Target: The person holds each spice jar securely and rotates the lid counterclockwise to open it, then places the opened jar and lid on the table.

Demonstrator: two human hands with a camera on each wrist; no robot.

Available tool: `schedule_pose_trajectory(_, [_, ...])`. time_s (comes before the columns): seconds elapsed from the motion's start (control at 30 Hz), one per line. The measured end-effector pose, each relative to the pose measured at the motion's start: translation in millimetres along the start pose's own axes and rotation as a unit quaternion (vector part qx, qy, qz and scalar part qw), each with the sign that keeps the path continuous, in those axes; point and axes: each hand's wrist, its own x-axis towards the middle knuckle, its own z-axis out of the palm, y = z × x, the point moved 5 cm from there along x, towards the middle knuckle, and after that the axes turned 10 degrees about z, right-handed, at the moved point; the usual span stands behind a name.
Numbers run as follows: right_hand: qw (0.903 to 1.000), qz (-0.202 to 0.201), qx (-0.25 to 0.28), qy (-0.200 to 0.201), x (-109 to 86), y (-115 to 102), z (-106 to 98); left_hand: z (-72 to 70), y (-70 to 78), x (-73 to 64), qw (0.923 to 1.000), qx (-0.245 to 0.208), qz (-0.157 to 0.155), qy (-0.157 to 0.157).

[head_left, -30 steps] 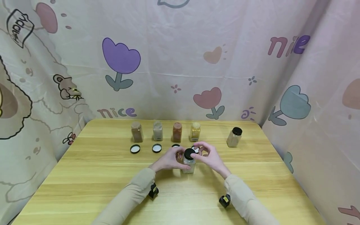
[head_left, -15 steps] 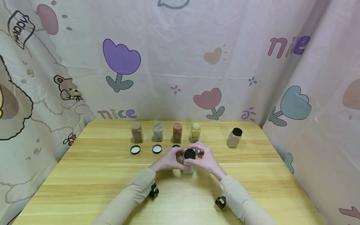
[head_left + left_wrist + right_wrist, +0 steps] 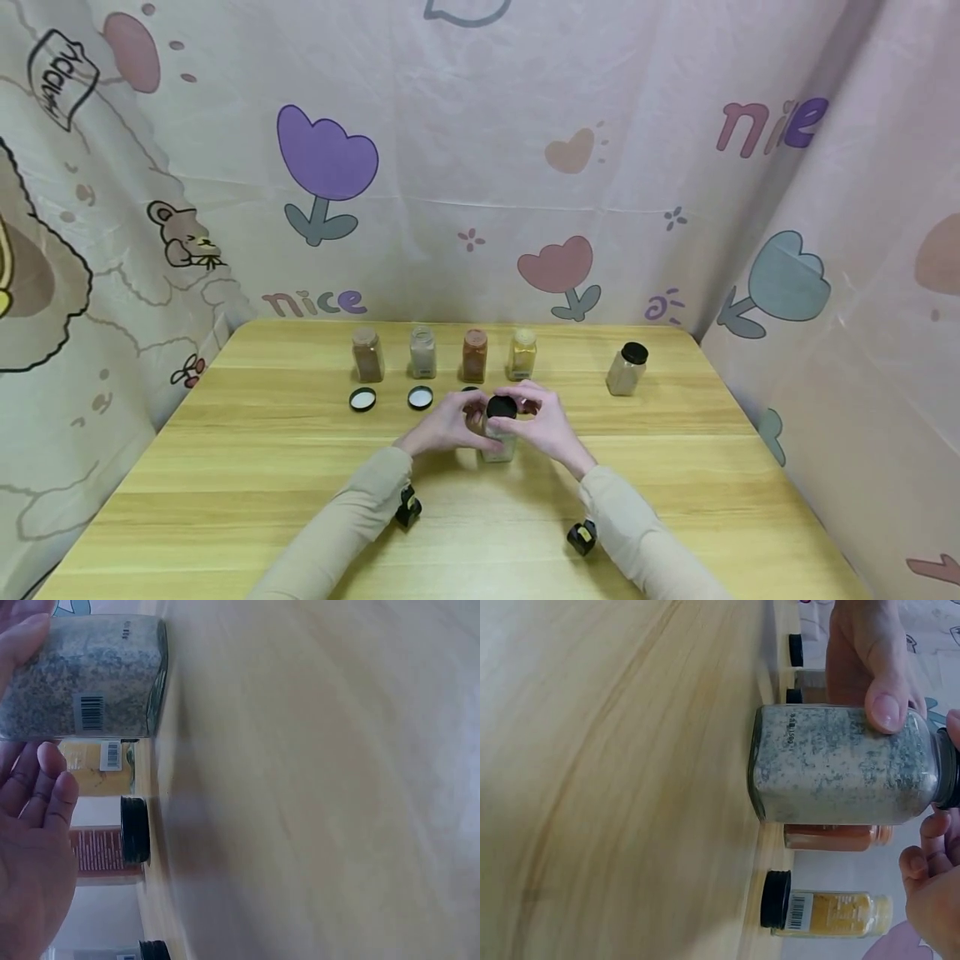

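Observation:
A square glass jar of pale, dark-speckled grains stands upright mid-table under a black lid. My left hand grips its body from the left, the thumb across the near side. On the right, my right hand holds the lid between thumb and fingers. In the right wrist view the lid sits at the jar's mouth; whether it is loose cannot be seen. A barcode shows on the speckled jar in the left wrist view.
Along the back stand lidless jars: brown, whitish, red-orange and yellow. Black lids lie before them, some hidden by my hands. A capped jar is at the back right. Patterned curtain surrounds the table.
My right hand has turned and shifted left around the black lid. The speckled jar has moved slightly left, with my left hand still on it.

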Motion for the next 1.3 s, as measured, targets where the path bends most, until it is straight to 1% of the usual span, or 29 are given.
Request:
schedule_pose_trajectory(0.13, [0.9999,-0.012,0.000,0.005,0.2,-0.2,1.6,-1.1,-2.3,-0.5,1.0000,-0.001,-0.004,0.001])
schedule_pose_trajectory(0.27, [0.9997,-0.021,0.012,0.005,0.3,0.4,1.0,-1.9,-3.2,-0.2,1.0000,0.000,-0.003,-0.002])
schedule_pose_trajectory(0.47, [0.9985,-0.043,0.026,-0.020,1.1,0.2,-0.9,-3.1,-2.0,0.0,1.0000,-0.003,0.006,-0.003])
schedule_pose_trajectory(0.63, [0.9978,-0.031,0.035,-0.048,1.3,1.5,-0.8,-2.5,-3.3,-1.2,1.0000,-0.001,-0.005,-0.007])
schedule_pose_trajectory(0.73, [0.9978,-0.024,0.031,-0.053,0.6,1.8,-1.2,-2.8,-2.8,-1.4,0.9999,0.000,-0.011,-0.005])
schedule_pose_trajectory(0.9, [0.9984,-0.028,-0.004,-0.048,-0.6,5.1,-1.7,-2.1,-0.2,-0.4,0.9999,0.009,-0.008,-0.005])
schedule_pose_trajectory(1.0, [0.9988,-0.027,-0.017,-0.037,-1.0,6.5,-2.1,-1.1,0.1,0.1,0.9999,0.013,-0.009,-0.006])
schedule_pose_trajectory(1.17, [0.9998,-0.016,-0.009,-0.010,-0.7,4.9,-4.8,-2.0,0.2,-0.4,0.9999,0.006,-0.014,-0.001])
schedule_pose_trajectory(1.3, [0.9999,-0.008,-0.006,-0.005,-2.3,-0.5,-5.9,-2.5,-0.2,-1.0,0.9999,0.002,-0.015,-0.001])
